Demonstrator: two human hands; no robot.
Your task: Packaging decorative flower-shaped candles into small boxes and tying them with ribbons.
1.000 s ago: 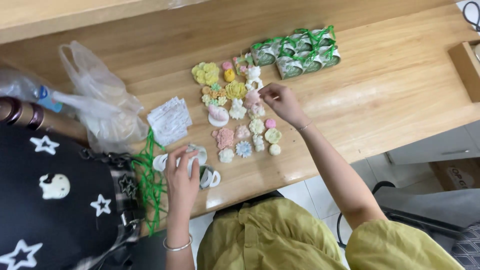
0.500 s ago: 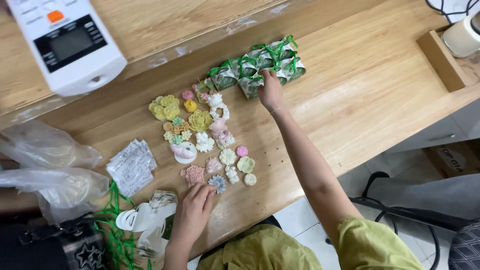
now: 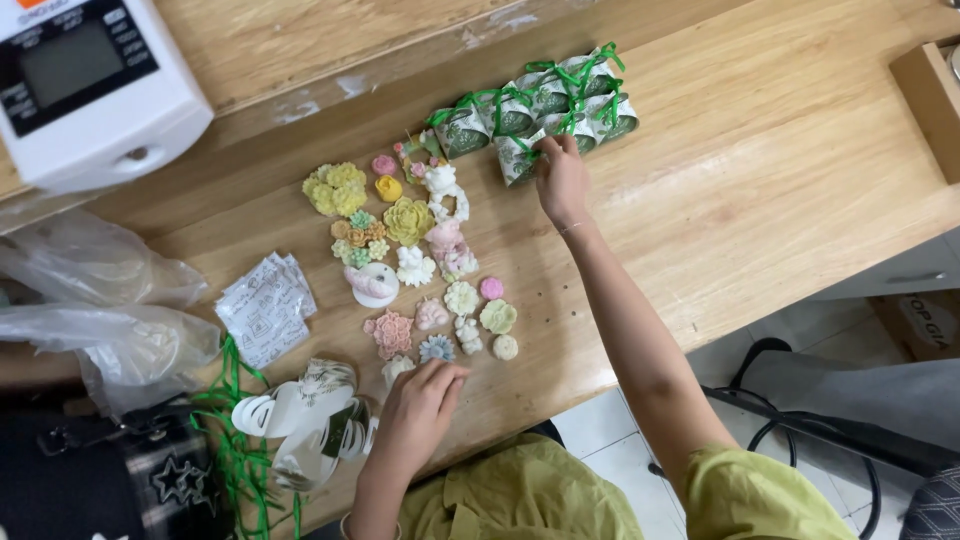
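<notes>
Change: my right hand (image 3: 562,180) stays at the boxes; left hand (image 3: 418,408) moved little.
Right hand: fingers touching a green-ribboned box (image 3: 520,158), far on the table (image 3: 800,180).
Left hand: fingers loosely together, touching a small blue flower piece (image 3: 436,349).

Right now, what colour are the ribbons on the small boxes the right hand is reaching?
Green, on the ribbons of the small boxes; head view.

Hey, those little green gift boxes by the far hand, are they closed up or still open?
Closed. The green gift boxes stand in a tight cluster with green ribbons tied over their tops; the right hand touches the nearest one.
</notes>
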